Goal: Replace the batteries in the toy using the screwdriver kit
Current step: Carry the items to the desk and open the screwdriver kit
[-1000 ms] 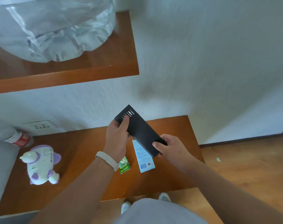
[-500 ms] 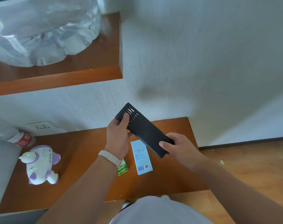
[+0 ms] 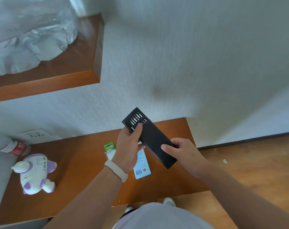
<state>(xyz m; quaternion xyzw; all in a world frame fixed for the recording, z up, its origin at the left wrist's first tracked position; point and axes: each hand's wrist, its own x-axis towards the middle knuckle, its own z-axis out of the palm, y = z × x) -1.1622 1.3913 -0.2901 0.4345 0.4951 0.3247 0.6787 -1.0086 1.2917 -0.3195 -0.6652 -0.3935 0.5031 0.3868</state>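
Two hands hold the black screwdriver kit (image 3: pixel 154 141) in the air above the wooden table (image 3: pixel 84 171), its long body slanting from upper left to lower right. The left hand (image 3: pixel 128 146) grips the upper end, thumb laid across the top face and fingers curled underneath. The right hand (image 3: pixel 181 154) grips the lower end, thumb pressed flat on the top face and fingers wrapped round the far edge. At the upper end the inner tray (image 3: pixel 135 120) shows beyond the sleeve, carrying rows of silver bits just past the left thumb.

The toy (image 3: pixel 36 174) – a white and purple animal figure with a speaker grille – lies on the left part of the table, well apart from both hands. A green battery pack (image 3: pixel 109 147) lies on the table just beside the left wrist, which wears a pale wristband (image 3: pixel 116 171). A light blue box (image 3: pixel 141 166) lies flat below the kit, between the two forearms.

At the far left a plastic bottle (image 3: pixel 13 147) with a red label lies near a wall socket (image 3: pixel 35 134). Above, a wooden shelf (image 3: pixel 71 76) bears a crumpled clear plastic bag (image 3: pixel 28 33). Wooden floor (image 3: pixel 256 162) spreads to the right.
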